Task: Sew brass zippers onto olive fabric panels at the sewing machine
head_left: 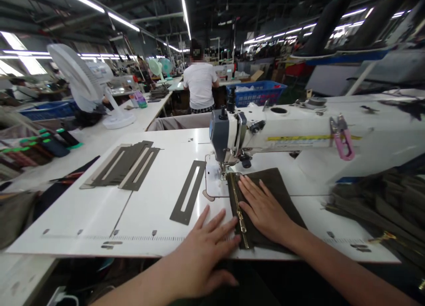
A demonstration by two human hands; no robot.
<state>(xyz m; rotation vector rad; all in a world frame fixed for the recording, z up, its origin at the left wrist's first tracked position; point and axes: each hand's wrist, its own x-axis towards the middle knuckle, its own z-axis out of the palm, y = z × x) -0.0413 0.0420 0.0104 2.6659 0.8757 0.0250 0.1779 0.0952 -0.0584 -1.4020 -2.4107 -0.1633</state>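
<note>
Holding dark cloth (279,186) flat on white table (149,213) with right hand (262,204): palm down, fingers straight and a little apart, tips beside far half of zipper (237,202). Gripping nothing with left hand (212,244): spread wide, fingertips at near left edge of zipper; can't tell if pressing or only hovering.

Find zipper along left edge of cloth, far end at foot (223,171) of sewing machine (299,129), near end toward near table edge. Can't tell if foot raised or lowered; check before shifting cloth.

To do well: keep zipper straight and in line with foot, tape even with cloth edge. Guide lightly with both hands, no tugging; smooth ripples before reaching foot. Watch metal pull (243,228), lying between hands on near half; likely to nudge stitching off line if left beside foot. Keep right fingertips back from needle. Keep left wrist clear of slotted strip (193,194) just to left.
</note>
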